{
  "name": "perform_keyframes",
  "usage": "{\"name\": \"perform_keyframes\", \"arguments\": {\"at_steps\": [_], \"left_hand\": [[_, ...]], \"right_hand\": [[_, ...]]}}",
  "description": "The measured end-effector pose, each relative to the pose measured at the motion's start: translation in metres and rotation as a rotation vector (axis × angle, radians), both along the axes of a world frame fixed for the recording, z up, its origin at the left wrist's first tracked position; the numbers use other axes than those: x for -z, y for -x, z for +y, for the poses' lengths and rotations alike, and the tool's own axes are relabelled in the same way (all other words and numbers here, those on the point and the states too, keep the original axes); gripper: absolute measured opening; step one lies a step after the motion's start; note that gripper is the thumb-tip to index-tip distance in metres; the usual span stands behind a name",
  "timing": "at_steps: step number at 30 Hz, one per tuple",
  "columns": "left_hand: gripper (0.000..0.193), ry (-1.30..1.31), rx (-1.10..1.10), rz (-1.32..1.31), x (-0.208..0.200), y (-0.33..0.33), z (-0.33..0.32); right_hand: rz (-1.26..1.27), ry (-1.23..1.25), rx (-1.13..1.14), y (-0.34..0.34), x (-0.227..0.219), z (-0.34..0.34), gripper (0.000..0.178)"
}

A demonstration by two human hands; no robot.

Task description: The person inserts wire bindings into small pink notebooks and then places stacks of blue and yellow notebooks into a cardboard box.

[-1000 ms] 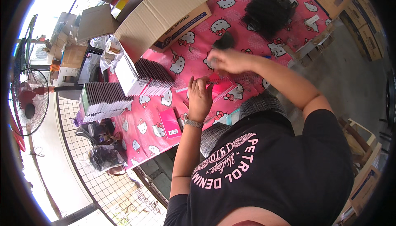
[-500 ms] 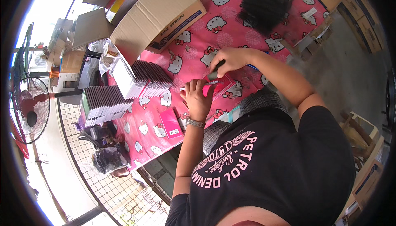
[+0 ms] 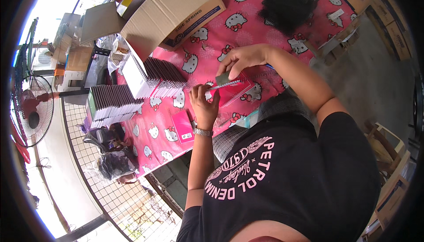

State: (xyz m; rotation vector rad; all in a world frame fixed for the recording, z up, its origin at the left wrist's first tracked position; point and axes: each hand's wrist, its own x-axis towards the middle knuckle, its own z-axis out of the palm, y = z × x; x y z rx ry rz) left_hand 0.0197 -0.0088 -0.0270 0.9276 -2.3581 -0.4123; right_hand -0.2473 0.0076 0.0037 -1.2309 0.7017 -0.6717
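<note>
A pink spiral notebook (image 3: 229,95) lies in front of me on the table, its pale coil edge (image 3: 226,85) raised. My left hand (image 3: 204,106), with a metal watch at the wrist, grips the left end of that edge between thumb and fingers. A small dark green block (image 3: 223,78) is in my right hand (image 3: 242,62), its fingers closed around the top. The block's lower side meets the coil edge, or sits just behind it. Nearer the left forearm, a second pink notebook (image 3: 182,126) lies flat.
Stacked spiral notebooks (image 3: 112,105) and a taller stack (image 3: 152,78) stand to the left. Behind them is an open cardboard box (image 3: 194,23). Black plastic coils (image 3: 287,5) lie at the far right on the pink patterned tablecloth (image 3: 201,72). A fan (image 3: 33,114) stands left.
Both hands have shifted slightly left. My right hand has turned the dark green block from upright to lying along the coil edge. The whole view has tilted a little.
</note>
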Motion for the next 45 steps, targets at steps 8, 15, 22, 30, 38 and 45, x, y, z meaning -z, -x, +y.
{"name": "perform_keyframes", "arguments": {"at_steps": [8, 15, 22, 30, 38, 45], "left_hand": [[0.026, -0.325, 0.029, 0.092, 0.003, -0.004, -0.006], [0.033, -0.381, 0.070, 0.152, 0.010, -0.004, -0.011], [0.030, -0.434, 0.039, 0.130, 0.003, -0.005, -0.010], [0.018, -0.691, -0.064, 0.461, 0.017, -0.006, -0.012], [0.021, -0.502, -0.191, 0.451, 0.039, -0.018, 0.002], [0.018, -0.451, -0.242, 0.380, 0.034, -0.010, 0.006]], "right_hand": [[0.478, 0.122, 0.021, -0.014, 0.000, -0.013, 0.044], [0.164, 0.121, 0.037, -0.021, 0.010, -0.017, 0.047], [-0.021, 0.063, -0.016, -0.026, 0.007, -0.017, 0.042], [1.186, 0.601, 0.669, 0.045, 0.086, 0.000, 0.064], [1.403, 0.613, 0.818, 0.001, 0.098, 0.134, 0.058], [0.734, 0.657, 1.034, -0.053, 0.050, 0.132, 0.039]]}}
